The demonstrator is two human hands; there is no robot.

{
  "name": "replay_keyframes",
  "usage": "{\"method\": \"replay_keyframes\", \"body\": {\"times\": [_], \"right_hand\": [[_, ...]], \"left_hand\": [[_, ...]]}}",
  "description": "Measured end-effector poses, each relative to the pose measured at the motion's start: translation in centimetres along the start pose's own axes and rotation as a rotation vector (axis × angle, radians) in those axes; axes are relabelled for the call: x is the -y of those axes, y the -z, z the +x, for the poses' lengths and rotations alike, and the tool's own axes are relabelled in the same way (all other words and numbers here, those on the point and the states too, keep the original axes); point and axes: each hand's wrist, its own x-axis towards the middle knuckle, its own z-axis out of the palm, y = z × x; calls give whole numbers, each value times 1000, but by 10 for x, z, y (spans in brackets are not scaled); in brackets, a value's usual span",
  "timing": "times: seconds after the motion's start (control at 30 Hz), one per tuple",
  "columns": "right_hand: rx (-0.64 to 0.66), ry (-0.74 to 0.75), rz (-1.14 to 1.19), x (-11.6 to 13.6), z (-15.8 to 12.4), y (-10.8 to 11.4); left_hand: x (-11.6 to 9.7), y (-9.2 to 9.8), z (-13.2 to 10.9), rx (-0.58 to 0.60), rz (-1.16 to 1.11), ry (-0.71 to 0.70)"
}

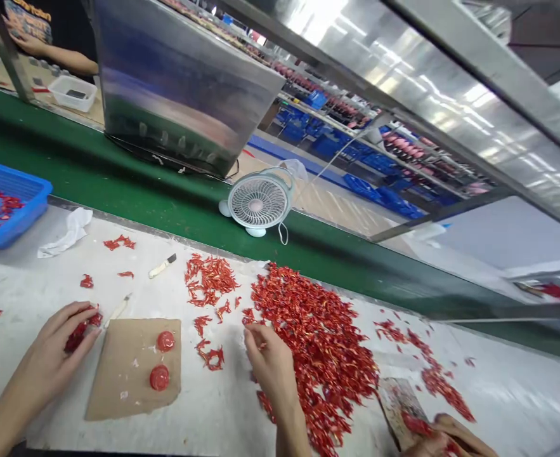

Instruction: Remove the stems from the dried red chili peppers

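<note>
Head view: pale worktop (227,412) up front, scuffed and littered with scraps; green strip (175,197) running along behind it. Small pale-blue fan (257,206) on the green, big shiny metal panel (175,82) to its left, metal shelf (417,89) slanting overhead. Racks of pink items and blue bins farther back; person in dark top (70,32) at upper left beside white tray (73,95). Blue basket (23,216) at left edge with more red bits inside, white cloth (70,231) just beside it. Cardboard sheet (113,381) between the two hands, with two round red pieces (159,377) on it; brush (162,266) lying beyond. Red pieces (322,355) heaped right of center, smaller clusters left of the heap. Look thin, curled, glossy, bright red with orange edges. Left hand (54,349): curled loosely around a dark red cluster (77,333), left of the cardboard. Right hand (274,362): fingers bent, tips nearly together at the heap's left edge; can't tell if gripping. Co-worker's hands (446,438) at lower right, on a red piece.
</note>
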Motion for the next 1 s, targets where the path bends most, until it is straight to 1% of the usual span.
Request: {"method": "replay_keyframes", "body": {"times": [0.07, 0.13, 0.23, 0.33, 0.4, 0.5, 0.6, 0.67, 0.7, 0.73, 0.8, 0.87, 0.9, 0.93, 1.0], "right_hand": [[77, 35, -136, 2, 14, -8], [114, 28, -223, 4, 32, -14], [119, -25, -267, 5, 56, -22], [148, -82, -305, 4, 73, -27], [176, -96, -313, 2, 80, -30], [203, -90, -298, 0, 85, -30], [194, -86, -267, 3, 84, -25], [157, -78, -248, 9, 77, -21], [138, -67, -215, 13, 70, -20], [134, -55, -133, 19, 62, -20], [189, -51, 178, 33, 41, -22], [318, -95, 558, 48, 17, -29], [395, -130, 693, 56, 7, -34], [467, -164, 772, 63, -3, -39], [581, -209, 844, 74, -16, -51]], "left_hand": [[-3, 3, -1, 10, 25, 42], [-7, 10, 7, -41, 100, 107], [-14, 22, 29, -100, 204, 178], [-18, 28, 52, -62, 239, 205], [-17, 29, 63, -37, 243, 207], [-13, 27, 73, -3, 210, 190], [-11, 29, 75, -3, 139, 185], [-11, 32, 73, -20, 67, 188], [-12, 33, 70, -25, 16, 187], [-14, 34, 67, -28, -45, 187], [-19, 35, 55, -25, -173, 190], [-28, 33, 40, -8, -340, 228], [-33, 31, 31, 5, -452, 268], [-38, 29, 23, 24, -593, 323], [-49, 22, 7, 63, -870, 443]]}}
